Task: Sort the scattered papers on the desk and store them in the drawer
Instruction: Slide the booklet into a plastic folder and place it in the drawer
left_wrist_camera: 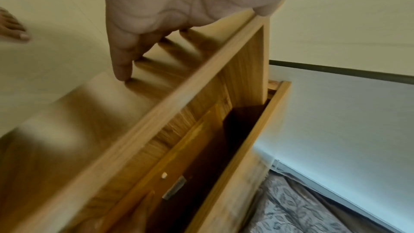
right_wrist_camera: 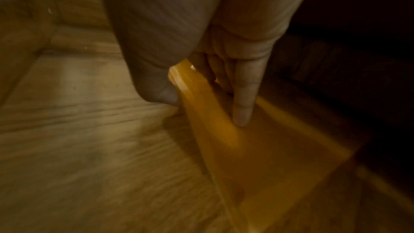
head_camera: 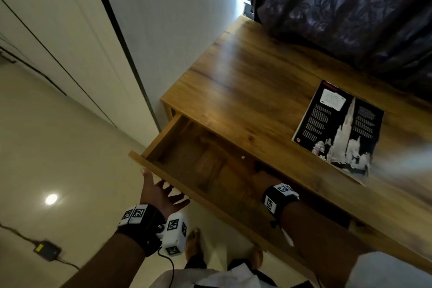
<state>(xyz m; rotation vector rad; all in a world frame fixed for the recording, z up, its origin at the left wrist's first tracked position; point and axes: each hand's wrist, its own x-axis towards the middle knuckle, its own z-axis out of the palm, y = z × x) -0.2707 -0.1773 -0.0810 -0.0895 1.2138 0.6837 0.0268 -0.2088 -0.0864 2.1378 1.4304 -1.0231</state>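
The wooden desk point(head_camera: 245, 82) has its drawer point(head_camera: 198, 192) pulled out. My left hand point(head_camera: 161, 192) is spread against the outside of the drawer front point(left_wrist_camera: 156, 112); its straight fingers point(left_wrist_camera: 122, 70) touch the front panel and the thumb sits at the panel's end corner. My right hand point(head_camera: 264, 176) reaches down inside the drawer. In the right wrist view, this right hand point(right_wrist_camera: 201, 105) pinches a flat yellow-orange folder point(right_wrist_camera: 257, 148) between thumb and fingers, low over the drawer bottom. The folder point(left_wrist_camera: 186, 151) also shows in the left wrist view. A black magazine point(head_camera: 339, 131) with a white tower lies on the desktop.
A dark patterned curtain point(head_camera: 350, 7) hangs behind the desk. White wall panels point(head_camera: 70, 30) stand to the left. On the tile floor lies a power adapter point(head_camera: 46, 250) with its cable. My bare feet point(head_camera: 194, 243) stand just below the drawer front.
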